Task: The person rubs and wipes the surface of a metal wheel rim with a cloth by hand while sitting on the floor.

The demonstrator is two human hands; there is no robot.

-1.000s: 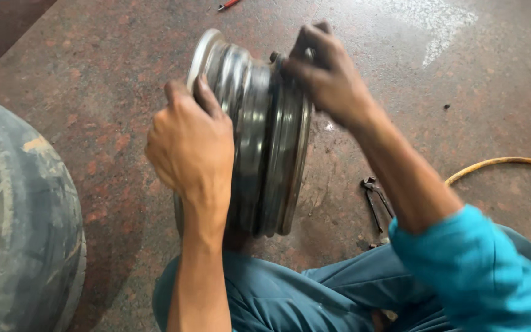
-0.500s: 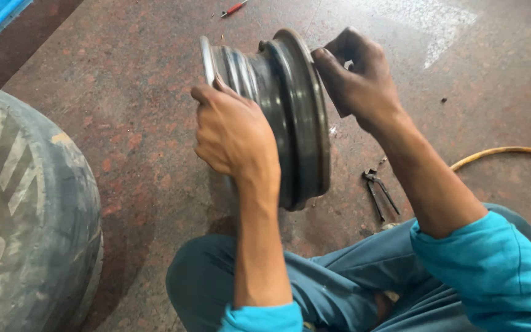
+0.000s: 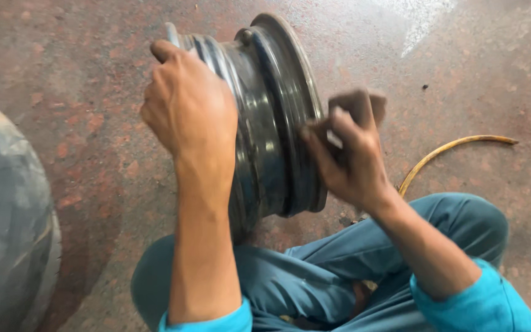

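Head view: bare dark steel wheel rim (image 3: 265,117) stands on edge on the reddish stone floor (image 3: 93,154), at 12 o'clock from the knees. Left hand (image 3: 185,110) clamps the near flange; right hand (image 3: 348,154) pinches the far flange. Likely heavy, rigid, slick; flanges give best purchase.

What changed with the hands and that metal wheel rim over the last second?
The right hand slid from the top edge of the wheel rim down to its side. The left hand kept its grip on the opposite edge, and the rim stayed upright on the floor.
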